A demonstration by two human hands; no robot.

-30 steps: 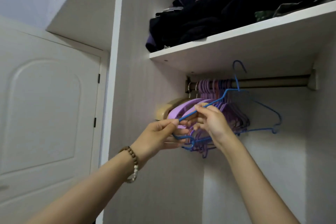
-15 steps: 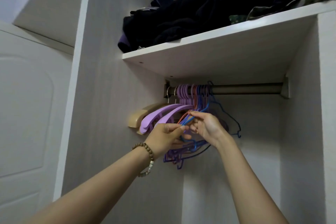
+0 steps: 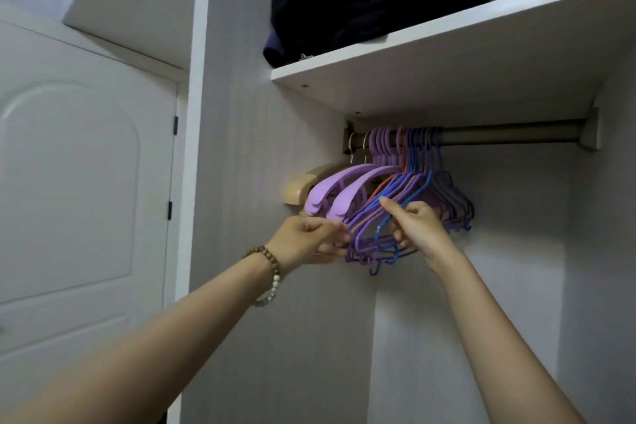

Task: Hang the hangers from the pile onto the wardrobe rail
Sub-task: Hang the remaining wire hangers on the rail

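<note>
- The wardrobe rail (image 3: 509, 135) runs under the white shelf (image 3: 447, 55), fixed to the wardrobe wall at each end.
- The hangers (image 3: 406, 148) all sit bunched at the left end of the rail, hooks packed side by side; the right part of the rail is bare metal.
- At the very left end hangs a beige hanger (image 3: 298, 190) with a metal hook. Next to it are 2 wide lilac hangers (image 3: 330, 193), and then a tight fan of thin hangers (image 3: 447, 198) in purple, blue and orange.
- A bright blue hanger (image 3: 418, 191) lies at the front of that fan. Its neck rises into the row of hooks on the rail, and its near shoulder slopes down toward the person.
- The left grip (image 3: 306, 237) is clenched, with thumb and fingertips pinching the near shoulder ends of the thin hangers.
- The right grip (image 3: 418, 227) grasps the bright blue hanger's sloping arm, with the thumb stretched along it and the fingers curled beneath.
- The 2 hands are near each other but apart, with the hanger ends between them.
- A beaded bracelet (image 3: 270, 272) circles the left wrist.
- Dark folded clothes (image 3: 378, 3) lie piled on the shelf.
- A white panelled door (image 3: 69, 182) stands to the left of the wardrobe.
</note>
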